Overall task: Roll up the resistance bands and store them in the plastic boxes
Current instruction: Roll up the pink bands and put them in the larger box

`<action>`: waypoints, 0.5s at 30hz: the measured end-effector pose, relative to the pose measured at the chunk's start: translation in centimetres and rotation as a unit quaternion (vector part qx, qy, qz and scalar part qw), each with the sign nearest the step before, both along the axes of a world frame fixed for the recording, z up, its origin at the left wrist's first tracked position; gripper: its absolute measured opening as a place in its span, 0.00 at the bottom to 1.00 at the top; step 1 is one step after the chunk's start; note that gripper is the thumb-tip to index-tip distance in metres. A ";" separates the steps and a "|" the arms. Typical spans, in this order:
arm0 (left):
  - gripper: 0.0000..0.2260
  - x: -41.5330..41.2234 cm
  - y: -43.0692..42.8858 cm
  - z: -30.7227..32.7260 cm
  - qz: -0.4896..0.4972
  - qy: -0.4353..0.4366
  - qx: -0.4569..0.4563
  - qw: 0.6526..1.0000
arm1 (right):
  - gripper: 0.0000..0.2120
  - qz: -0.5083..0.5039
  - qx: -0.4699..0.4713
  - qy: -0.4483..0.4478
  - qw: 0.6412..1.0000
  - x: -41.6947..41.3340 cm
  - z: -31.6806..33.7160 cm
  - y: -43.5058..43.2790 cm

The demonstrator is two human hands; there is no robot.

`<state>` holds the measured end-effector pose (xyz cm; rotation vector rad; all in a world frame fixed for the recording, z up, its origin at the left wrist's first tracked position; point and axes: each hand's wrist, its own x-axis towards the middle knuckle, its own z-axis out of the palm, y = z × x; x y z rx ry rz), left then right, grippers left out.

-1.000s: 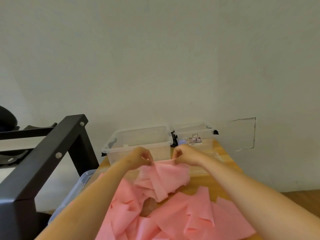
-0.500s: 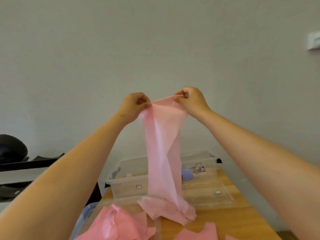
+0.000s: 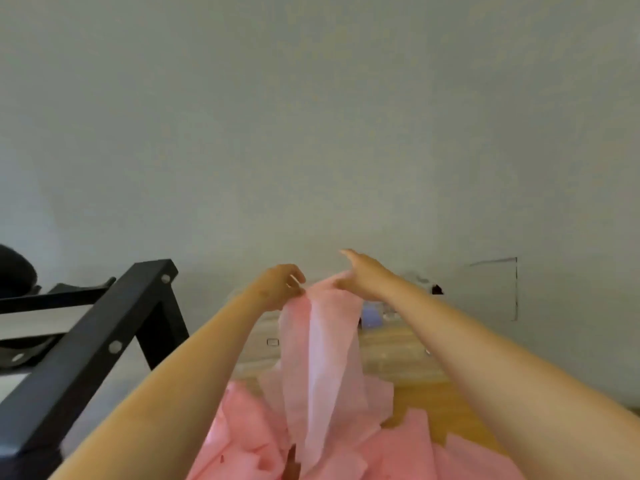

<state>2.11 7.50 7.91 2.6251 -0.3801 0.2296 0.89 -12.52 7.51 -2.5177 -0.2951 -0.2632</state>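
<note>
So that the band (image 3: pixel 322 344) is hanging straight over the table (image 3: pixel 419 396) for rolling, your left hand (image 3: pixel 278 287) is pinching its top corner while your right hand (image 3: pixel 363 277) is touching it, grip unclear.

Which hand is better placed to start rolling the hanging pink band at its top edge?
Probably the left hand: it pinches the top of the pink band; the right hand has straight fingers there.
</note>
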 end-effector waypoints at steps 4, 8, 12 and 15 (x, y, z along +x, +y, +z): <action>0.15 -1.1 1.0 -7.6 -0.014 0.138 0.056 0.989 | 0.28 0.084 -0.131 0.092 0.983 -1.8 -6.6 1.7; 0.09 -3.6 1.8 -11.7 -0.051 0.175 0.040 0.982 | 0.12 0.136 -0.105 0.148 0.974 -5.1 -10.8 3.1; 0.09 -5.7 2.6 -14.6 -0.061 0.175 0.008 0.983 | 0.22 0.080 -0.163 0.177 0.967 -7.9 -14.2 4.4; 0.10 -6.9 3.0 -16.7 -0.029 0.159 0.013 0.987 | 0.31 0.015 -0.170 0.183 0.968 -9.3 -16.6 5.5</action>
